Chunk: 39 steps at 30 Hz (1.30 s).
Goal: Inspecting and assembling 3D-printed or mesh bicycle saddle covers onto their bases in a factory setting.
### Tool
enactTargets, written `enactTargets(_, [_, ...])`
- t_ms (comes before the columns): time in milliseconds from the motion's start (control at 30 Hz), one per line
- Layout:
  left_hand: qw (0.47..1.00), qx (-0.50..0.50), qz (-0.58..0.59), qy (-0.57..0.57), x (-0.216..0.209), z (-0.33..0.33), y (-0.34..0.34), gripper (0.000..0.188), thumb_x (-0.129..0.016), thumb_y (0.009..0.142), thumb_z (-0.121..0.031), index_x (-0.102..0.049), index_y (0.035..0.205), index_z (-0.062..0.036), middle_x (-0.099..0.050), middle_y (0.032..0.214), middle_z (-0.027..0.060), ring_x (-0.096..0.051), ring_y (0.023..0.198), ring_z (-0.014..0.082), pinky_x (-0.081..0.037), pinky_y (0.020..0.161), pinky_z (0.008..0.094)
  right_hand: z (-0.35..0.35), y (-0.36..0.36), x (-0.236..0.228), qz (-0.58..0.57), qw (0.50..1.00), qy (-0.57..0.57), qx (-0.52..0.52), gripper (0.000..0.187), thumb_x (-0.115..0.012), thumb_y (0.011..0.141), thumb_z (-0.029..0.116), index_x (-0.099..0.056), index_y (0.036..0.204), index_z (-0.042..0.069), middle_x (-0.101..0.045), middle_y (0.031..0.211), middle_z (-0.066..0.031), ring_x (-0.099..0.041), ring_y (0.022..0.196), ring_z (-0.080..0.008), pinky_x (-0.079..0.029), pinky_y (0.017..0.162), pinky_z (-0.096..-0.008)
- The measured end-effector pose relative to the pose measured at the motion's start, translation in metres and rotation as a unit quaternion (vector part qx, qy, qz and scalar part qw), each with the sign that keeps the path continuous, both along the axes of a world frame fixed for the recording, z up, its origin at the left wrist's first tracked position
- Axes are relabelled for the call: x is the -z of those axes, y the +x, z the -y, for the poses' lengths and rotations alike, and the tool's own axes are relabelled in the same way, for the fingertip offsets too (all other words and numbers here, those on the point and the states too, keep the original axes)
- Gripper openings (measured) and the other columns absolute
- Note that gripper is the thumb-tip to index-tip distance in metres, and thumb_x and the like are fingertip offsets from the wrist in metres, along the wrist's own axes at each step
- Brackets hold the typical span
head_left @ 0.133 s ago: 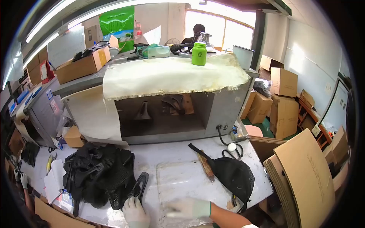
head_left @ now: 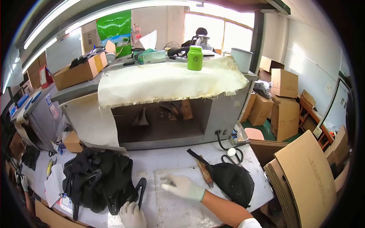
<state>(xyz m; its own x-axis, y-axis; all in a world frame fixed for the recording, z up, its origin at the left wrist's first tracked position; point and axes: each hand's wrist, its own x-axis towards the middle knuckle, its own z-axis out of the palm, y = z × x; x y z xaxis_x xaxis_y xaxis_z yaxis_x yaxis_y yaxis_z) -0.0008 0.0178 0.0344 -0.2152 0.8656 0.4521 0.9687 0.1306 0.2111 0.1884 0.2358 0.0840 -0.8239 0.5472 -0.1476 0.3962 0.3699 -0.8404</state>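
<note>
A heap of black mesh pieces [head_left: 97,182] with stiff plastic-edged strips lies on the left of the worktable. My left hand [head_left: 132,216], in a white glove, is at the heap's near right corner. Its bent fingers hold the edge of a black mesh piece [head_left: 141,188] whose looped end sticks up; the fingertips are partly hidden. Over the middle of the table is my gloved right hand [head_left: 182,187], its fingers stretched leftward and holding nothing. To its right lie a black mesh cap-shaped piece [head_left: 234,182] with a strap and a brown-handled tool [head_left: 205,174].
A grey metal box [head_left: 224,117] with an open front stands behind, dark shapes inside. Its top carries a pale cloth [head_left: 167,85] and a green jar [head_left: 195,59]. Scissors [head_left: 232,155] lie near its cable. Flat cardboard [head_left: 304,178] leans at right. Another person's gloved hand [head_left: 24,183] shows far left.
My right hand has moved up and away from the near edge. The looped piece at my left hand has turned more edge-on. The whole view has shifted slightly.
</note>
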Motion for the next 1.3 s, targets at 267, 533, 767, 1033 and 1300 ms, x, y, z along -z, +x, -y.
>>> enactTargets(267, [0.977,0.211,0.011,0.021,-0.017,-0.005,0.02,0.036,-0.07,0.091,-0.008,-0.069,0.127,-0.0034,-0.066,0.132,0.0138,-0.06,0.126,0.0337,-0.047,0.106,0.0507,0.007,0.067,0.035,-0.034,0.948,-0.317,0.01,0.067,-0.071,0.098,0.049,-0.063,0.141,-0.001,-0.068,0.134,-0.0151,-0.066,0.111,-0.0189,-0.053,0.099,-0.0326])
enactTargets(533, [0.947,0.288,0.124,0.07,-0.079,-0.127,0.022,0.047,-0.078,0.086,-0.025,-0.069,0.127,-0.0033,-0.066,0.13,0.0183,-0.063,0.12,0.0365,-0.05,0.103,0.0473,0.047,0.151,0.031,0.0,0.945,-0.252,0.211,0.044,-0.071,0.102,0.027,-0.065,0.132,-0.005,-0.073,0.08,-0.0076,-0.067,0.062,-0.0106,-0.052,0.053,-0.0265])
enactTargets(767, [0.985,0.17,0.013,-0.016,-0.075,-0.413,0.03,0.065,-0.062,0.098,-0.046,-0.057,0.141,0.0019,-0.058,0.145,0.0218,-0.052,0.139,0.0396,-0.041,0.116,0.0498,0.095,0.152,0.054,-0.133,0.901,-0.108,0.399,0.025,-0.074,0.1,0.023,-0.074,0.106,-0.001,-0.066,0.065,-0.0039,-0.059,0.052,-0.0082,-0.046,0.049,-0.028])
enactTargets(1033, [0.989,0.06,0.029,-0.131,-0.021,-0.464,0.02,0.112,-0.057,0.087,-0.078,-0.036,0.156,0.0073,-0.046,0.157,0.0278,-0.042,0.148,0.0407,-0.031,0.124,0.0501,0.096,0.157,0.076,-0.161,0.908,-0.002,0.388,0.024,-0.073,0.1,0.022,-0.074,0.107,-0.001,-0.066,0.064,-0.0053,-0.059,0.052,-0.0092,-0.046,0.049,-0.0289])
enactTargets(1300, [0.99,0.103,0.017,-0.095,-0.041,-0.414,0.032,0.112,-0.055,0.088,-0.081,-0.042,0.153,0.009,-0.059,0.141,0.0277,-0.058,0.129,0.041,-0.045,0.109,0.0492,0.093,0.16,0.057,-0.14,0.889,-0.139,0.412,0.025,-0.072,0.1,0.022,-0.074,0.108,-0.002,-0.066,0.067,-0.0044,-0.059,0.053,-0.0094,-0.046,0.05,-0.0287])
